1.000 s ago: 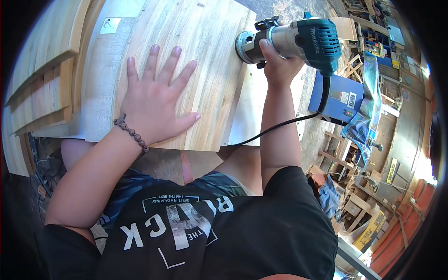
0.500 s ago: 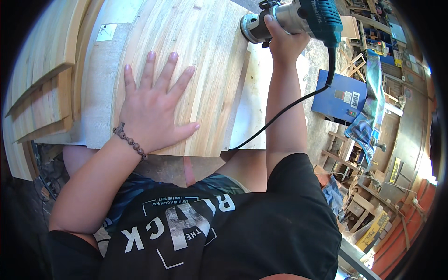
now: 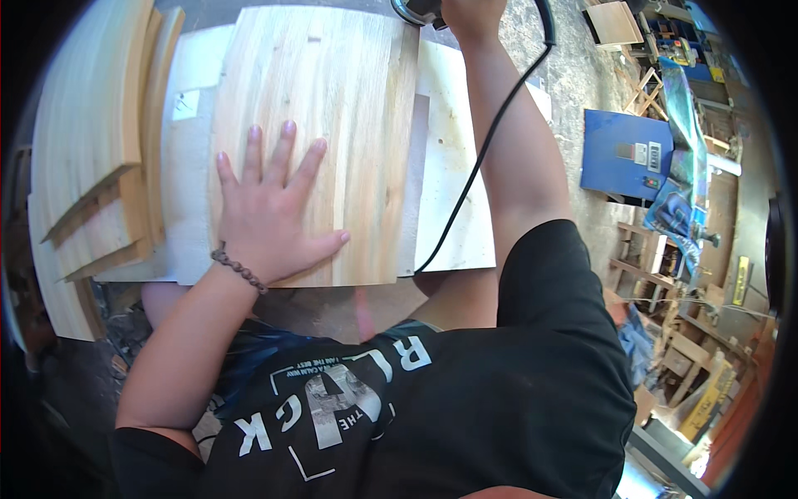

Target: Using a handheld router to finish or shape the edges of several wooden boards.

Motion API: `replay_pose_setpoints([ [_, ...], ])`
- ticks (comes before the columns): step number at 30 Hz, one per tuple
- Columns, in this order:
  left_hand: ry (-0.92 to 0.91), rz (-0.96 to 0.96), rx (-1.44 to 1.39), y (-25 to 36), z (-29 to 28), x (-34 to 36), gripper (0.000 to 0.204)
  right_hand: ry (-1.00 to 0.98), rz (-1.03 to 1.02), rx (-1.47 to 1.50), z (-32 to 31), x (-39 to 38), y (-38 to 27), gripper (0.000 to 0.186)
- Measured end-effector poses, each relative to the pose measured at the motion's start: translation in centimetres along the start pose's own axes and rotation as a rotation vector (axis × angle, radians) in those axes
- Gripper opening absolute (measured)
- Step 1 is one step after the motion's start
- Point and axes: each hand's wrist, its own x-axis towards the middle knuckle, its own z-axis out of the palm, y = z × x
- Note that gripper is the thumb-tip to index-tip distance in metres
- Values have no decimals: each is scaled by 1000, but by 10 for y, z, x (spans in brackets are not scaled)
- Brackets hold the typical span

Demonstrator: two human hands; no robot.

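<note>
My left hand [image 3: 274, 204] lies flat with fingers spread on a pale, striped wooden panel [image 3: 349, 100], near its lower half. My right hand [image 3: 470, 15] is at the top edge of the view, wrapped around a router [image 3: 413, 10] at the panel's upper right corner; most of the tool is cut off by the frame. Its black cord [image 3: 487, 141] runs down past my right forearm to the lower right of the work surface. Beneath the panel are a whitish board [image 3: 453, 233] and a greyish board [image 3: 187, 208] with a small paper label [image 3: 185, 106].
Stacked wooden boards [image 3: 87, 125] stand along the left. To the right on the concrete floor [image 3: 565, 58] are a blue metal box [image 3: 623, 150], a crumpled blue-green sheet [image 3: 682, 108], wooden frames [image 3: 632, 237] and assorted offcuts with a yellow case [image 3: 706, 399].
My right hand has moved the router up along the panel's edge, mostly out of view. My left hand stays flat on the panel. The view has shifted slightly.
</note>
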Motion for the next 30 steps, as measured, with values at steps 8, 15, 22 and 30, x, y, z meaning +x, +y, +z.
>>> replay_pose_setpoints([
  [8,-27,15,134,6,2,4,112,165,44,-81,-65,3,-54,26],
  [15,-31,22,244,11,9,2,111,270,32,131,-154,-119,-145,41],
  [22,-12,77,198,10,10,-1,106,460,194,650,-172,-273,-217,55],
  [30,-208,646,295,39,4,-14,96,552,406,768,-212,-329,-216,50],
])
